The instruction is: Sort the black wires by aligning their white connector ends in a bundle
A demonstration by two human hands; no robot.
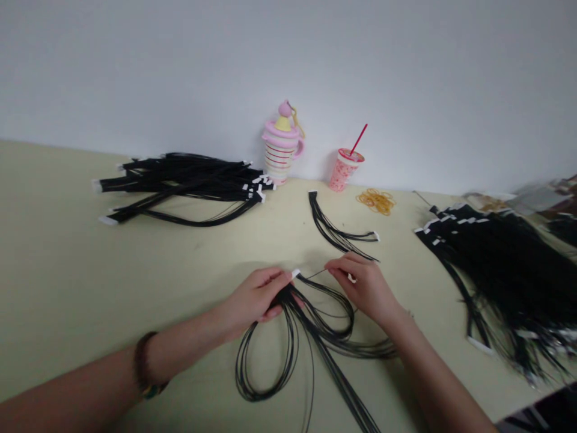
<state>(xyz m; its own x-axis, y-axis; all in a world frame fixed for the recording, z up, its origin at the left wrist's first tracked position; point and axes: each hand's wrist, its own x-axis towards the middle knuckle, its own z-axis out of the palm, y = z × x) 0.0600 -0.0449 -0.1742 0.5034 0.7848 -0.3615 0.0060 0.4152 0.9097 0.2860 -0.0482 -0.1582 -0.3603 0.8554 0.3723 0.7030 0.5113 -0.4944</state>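
My left hand (265, 291) is closed around a black wire harness (265, 391) near its white connector (296, 273). Loops of the harness hang down and spread over the table below my fingers. To the right of the connector, my right hand (360, 279) pinches a single thin black wire (317, 273) between thumb and fingertips. That wire runs toward the connector, and its end inside my right fingers is hidden. Just beyond my hands lies a shorter black harness (331, 228) with white connectors.
A pile of black harnesses (189, 177) lies at the back left, and a larger heap (500, 258) covers the right side. Against the wall stand a striped pink mug (278, 153) and a pink cup with a red straw (343, 171). Yellow rubber bands (377, 201) lie beside the cup.
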